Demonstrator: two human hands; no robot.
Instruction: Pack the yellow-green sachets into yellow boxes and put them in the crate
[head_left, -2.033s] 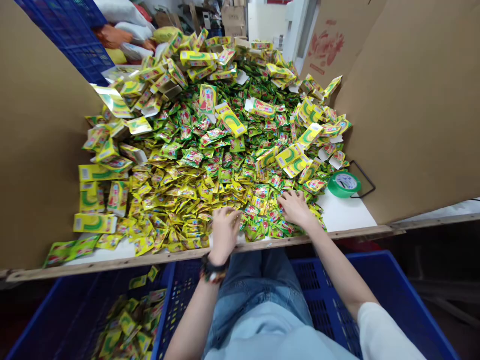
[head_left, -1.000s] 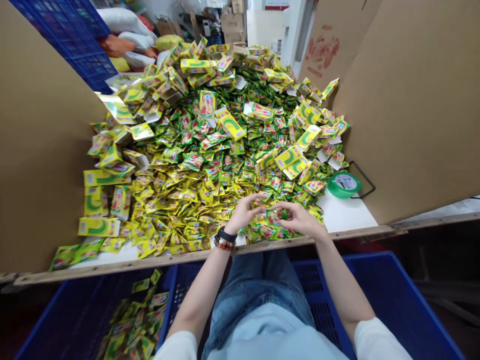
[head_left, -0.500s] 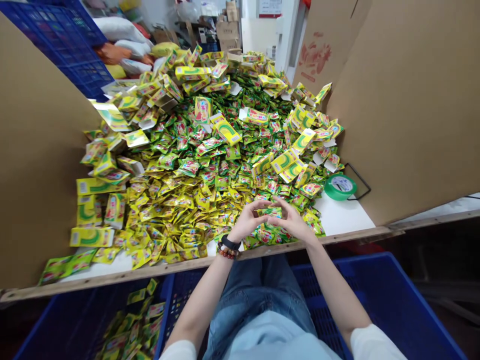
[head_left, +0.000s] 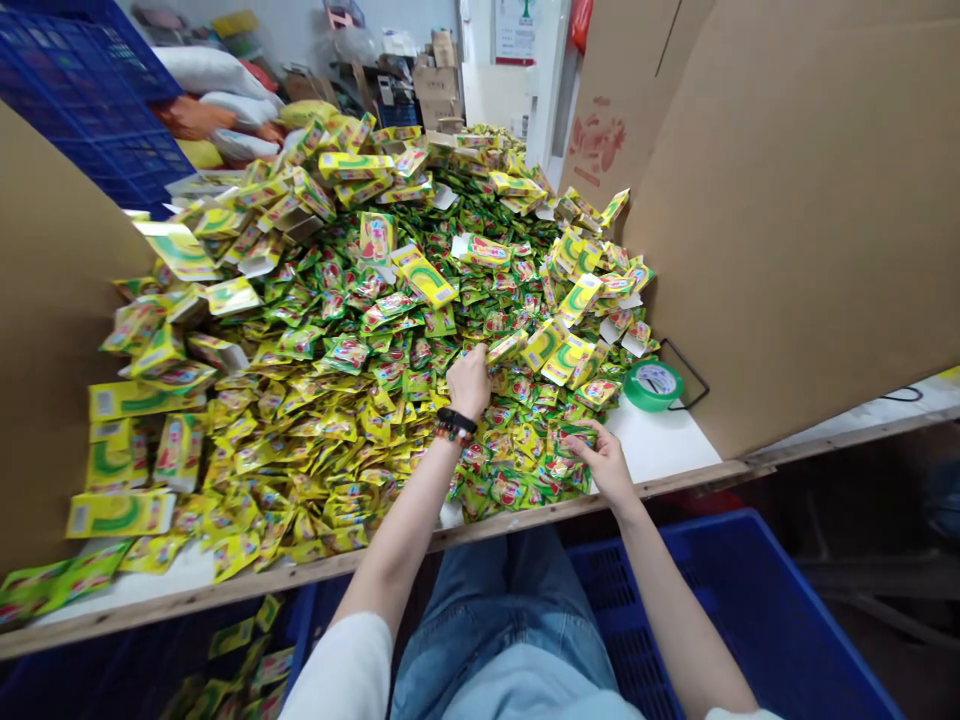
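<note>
A large heap of small shiny yellow and green packets (head_left: 300, 430) with red fruit pictures lies before me. My left hand (head_left: 469, 383), with a dark band and beads on its wrist, reaches into the heap's middle. Its fingers close at the left end of a small yellow carton (head_left: 507, 347), which appears unmoved in the heap. At the heap's right front edge, my right hand (head_left: 606, 465) has thumb and fingers curled around a green packet (head_left: 571, 442). Just how many packets sit in that grip cannot be made out.
More yellow cartons (head_left: 566, 355) lie on the heap. Green tape (head_left: 654, 386) rests on the white tabletop (head_left: 664, 440) at right. Cardboard walls (head_left: 810, 230) flank the heap. Below the wooden edge (head_left: 300, 575) stand blue crates (head_left: 750, 600); the left one contains packets.
My hands have parted from facing each other near the front edge. The left has reached forward to the yellow carton; the right has lowered onto the packets at right. The view has shifted slightly.
</note>
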